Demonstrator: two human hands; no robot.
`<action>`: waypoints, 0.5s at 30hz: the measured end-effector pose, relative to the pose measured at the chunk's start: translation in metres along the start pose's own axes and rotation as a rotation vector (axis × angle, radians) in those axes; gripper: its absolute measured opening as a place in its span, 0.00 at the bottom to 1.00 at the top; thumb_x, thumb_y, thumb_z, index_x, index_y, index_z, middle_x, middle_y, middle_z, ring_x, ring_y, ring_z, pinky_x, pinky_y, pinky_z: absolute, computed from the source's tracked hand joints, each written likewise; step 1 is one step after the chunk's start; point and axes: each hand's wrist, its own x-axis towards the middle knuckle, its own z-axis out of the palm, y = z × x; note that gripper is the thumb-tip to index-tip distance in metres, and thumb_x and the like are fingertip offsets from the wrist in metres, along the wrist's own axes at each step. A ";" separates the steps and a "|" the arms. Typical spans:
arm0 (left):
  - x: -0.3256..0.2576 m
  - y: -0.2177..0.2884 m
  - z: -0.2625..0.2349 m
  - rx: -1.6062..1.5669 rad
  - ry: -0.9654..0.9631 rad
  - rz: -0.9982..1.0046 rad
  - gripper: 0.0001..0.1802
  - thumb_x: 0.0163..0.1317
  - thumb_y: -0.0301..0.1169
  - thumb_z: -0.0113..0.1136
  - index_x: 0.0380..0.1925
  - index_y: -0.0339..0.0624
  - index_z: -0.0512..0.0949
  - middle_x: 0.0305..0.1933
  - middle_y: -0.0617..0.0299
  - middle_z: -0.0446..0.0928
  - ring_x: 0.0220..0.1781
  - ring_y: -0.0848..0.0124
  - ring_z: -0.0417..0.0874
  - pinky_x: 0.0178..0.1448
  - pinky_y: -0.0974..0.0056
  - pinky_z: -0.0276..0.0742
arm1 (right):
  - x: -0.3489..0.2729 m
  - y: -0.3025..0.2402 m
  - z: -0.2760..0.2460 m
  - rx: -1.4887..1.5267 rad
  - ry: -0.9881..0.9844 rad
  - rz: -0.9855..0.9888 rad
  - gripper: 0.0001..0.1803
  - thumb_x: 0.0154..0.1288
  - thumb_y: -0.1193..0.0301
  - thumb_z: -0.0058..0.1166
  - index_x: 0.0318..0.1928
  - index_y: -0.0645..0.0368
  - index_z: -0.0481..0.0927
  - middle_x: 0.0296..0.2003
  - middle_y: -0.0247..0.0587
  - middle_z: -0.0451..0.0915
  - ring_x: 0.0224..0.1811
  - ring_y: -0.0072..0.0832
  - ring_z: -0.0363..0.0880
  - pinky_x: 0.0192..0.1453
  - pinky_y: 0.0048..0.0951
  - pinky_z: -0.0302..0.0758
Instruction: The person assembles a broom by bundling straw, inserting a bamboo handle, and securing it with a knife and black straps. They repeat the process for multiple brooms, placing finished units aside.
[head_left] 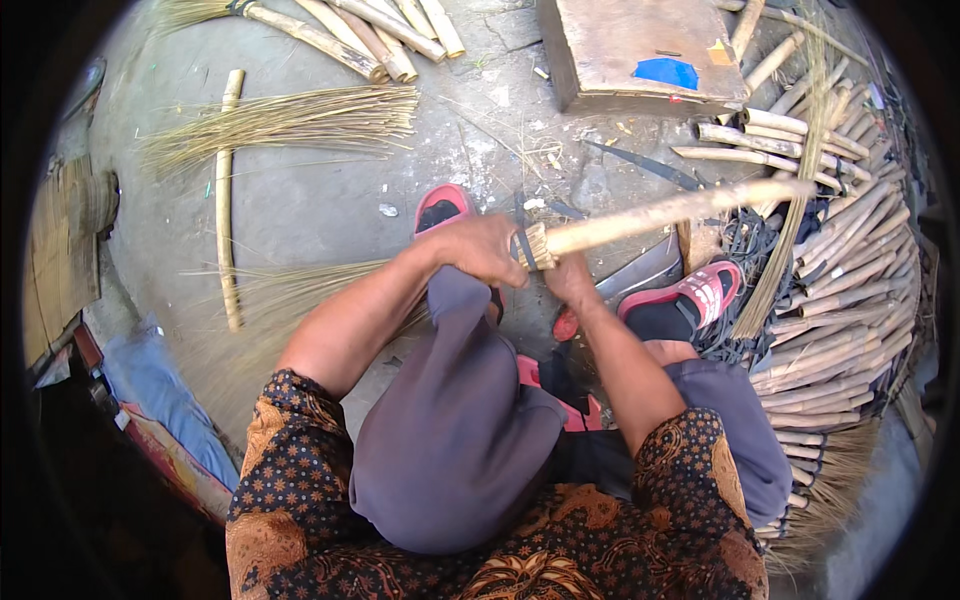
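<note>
1. The left grip (478, 250) is wrapped around the bound bristle end of a broom (680, 214); the right grip (568, 281) sits just under the joint, partly hidden, so I cannot tell whether it is closed on anything.
2. The broom is held above the floor (330, 215) in front of the raised left knee, its stick pointing right, its bristles (350, 275) passing left under the left forearm.
3. If the left grip loosens, the dark strap (521, 240) could slip and the bristles might splay; the long stick could also twist in the joint. A careless reach could bring the right grip against the blade (640, 272) close by.
4. The stick is pale, straight and slightly blurred; the bristles are thin and straw-coloured, with blunt ends ringing the joint.
5. Farther out, another bristle bundle (300, 118) lies across a loose stick (225, 220); a wooden box (650, 55) stands ahead and stacked sticks (850, 265) curve along the right.
</note>
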 end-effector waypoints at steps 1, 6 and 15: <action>-0.002 -0.001 -0.003 -0.153 -0.162 0.003 0.22 0.58 0.40 0.75 0.50 0.42 0.85 0.36 0.59 0.87 0.35 0.67 0.87 0.45 0.61 0.82 | 0.007 -0.012 -0.015 -0.075 -0.070 -0.018 0.12 0.70 0.65 0.60 0.49 0.56 0.79 0.46 0.51 0.84 0.50 0.42 0.84 0.54 0.45 0.77; -0.010 0.000 -0.005 -0.586 -0.293 0.049 0.17 0.58 0.38 0.73 0.44 0.40 0.86 0.31 0.63 0.85 0.34 0.72 0.85 0.41 0.63 0.80 | 0.003 -0.052 -0.054 0.108 0.032 -0.307 0.12 0.67 0.67 0.61 0.47 0.59 0.78 0.45 0.52 0.82 0.49 0.47 0.83 0.52 0.47 0.77; 0.031 -0.005 0.027 0.228 0.484 -0.201 0.24 0.52 0.44 0.67 0.42 0.36 0.86 0.43 0.36 0.86 0.49 0.43 0.89 0.55 0.45 0.84 | -0.015 -0.088 -0.095 -0.067 0.144 0.035 0.21 0.78 0.58 0.51 0.52 0.64 0.85 0.48 0.58 0.85 0.56 0.55 0.81 0.63 0.51 0.76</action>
